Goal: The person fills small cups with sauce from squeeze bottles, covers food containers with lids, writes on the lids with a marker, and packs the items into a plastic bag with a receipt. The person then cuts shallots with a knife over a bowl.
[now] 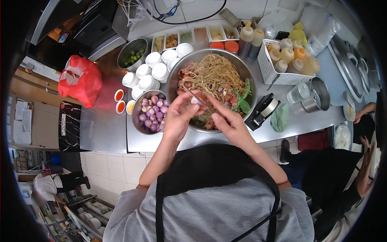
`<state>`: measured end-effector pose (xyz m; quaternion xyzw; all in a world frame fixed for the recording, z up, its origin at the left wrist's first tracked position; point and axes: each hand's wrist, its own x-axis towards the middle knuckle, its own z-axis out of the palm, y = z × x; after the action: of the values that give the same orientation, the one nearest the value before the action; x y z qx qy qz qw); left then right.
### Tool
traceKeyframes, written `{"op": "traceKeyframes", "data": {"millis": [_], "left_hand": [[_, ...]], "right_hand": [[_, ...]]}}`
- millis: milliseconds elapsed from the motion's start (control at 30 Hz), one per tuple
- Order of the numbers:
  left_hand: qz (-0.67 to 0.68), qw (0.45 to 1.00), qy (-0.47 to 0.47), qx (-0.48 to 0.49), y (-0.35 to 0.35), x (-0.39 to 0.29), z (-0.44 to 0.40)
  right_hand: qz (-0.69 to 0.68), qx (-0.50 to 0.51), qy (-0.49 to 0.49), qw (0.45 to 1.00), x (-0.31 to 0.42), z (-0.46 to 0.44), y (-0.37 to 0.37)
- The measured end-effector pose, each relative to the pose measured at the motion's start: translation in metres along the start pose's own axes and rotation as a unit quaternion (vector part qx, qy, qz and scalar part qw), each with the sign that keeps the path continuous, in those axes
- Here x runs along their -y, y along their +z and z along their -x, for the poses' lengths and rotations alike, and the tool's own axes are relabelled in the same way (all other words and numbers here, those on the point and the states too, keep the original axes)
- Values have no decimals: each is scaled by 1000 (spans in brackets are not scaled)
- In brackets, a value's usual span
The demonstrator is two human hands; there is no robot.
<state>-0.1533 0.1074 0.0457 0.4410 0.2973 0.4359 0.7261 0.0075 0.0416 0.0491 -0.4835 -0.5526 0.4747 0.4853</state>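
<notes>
Over the near part of a large steel bowl (253,101), my left hand (182,111) pinches a small purple shallot (195,100). My right hand (227,121) is beside it, fingers closed round a small knife (191,92) whose blade points up and left past the shallot; its handle is hidden. The bowl holds a tangle of thin brown strands (213,70), reddish meat pieces (186,78) and green leaves (244,103). A smaller steel bowl of purple shallots (153,113) stands left of my left hand.
White cups (160,71) are stacked beside a bowl of green limes (135,58). Ingredient trays (185,38), sauce bottles (246,38) and a white bottle basket (268,72) line the back. A black device (262,111) and green cloth (279,117) lie right. A co-worker (330,173) stands right.
</notes>
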Motion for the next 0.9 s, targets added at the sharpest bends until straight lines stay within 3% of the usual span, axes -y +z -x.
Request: {"op": "traceKeyframes", "data": {"millis": [100, 333, 433, 833, 900], "left_hand": [[3, 1000, 10, -5, 3, -1, 5], [19, 1000, 6, -2, -2, 0, 7], [18, 1000, 8, 6, 2, -2, 7], [-3, 999, 40, -14, 4, 1, 7], [-4, 999, 28, -16, 4, 0, 7]], "right_hand": [[-44, 19, -38, 998, 2, 1, 5], [-3, 14, -88, 996, -3, 1, 7], [-86, -17, 33, 996, -2, 2, 5], [18, -18, -90, 996, -2, 2, 6], [-52, -15, 14, 998, 1, 3, 5]]}}
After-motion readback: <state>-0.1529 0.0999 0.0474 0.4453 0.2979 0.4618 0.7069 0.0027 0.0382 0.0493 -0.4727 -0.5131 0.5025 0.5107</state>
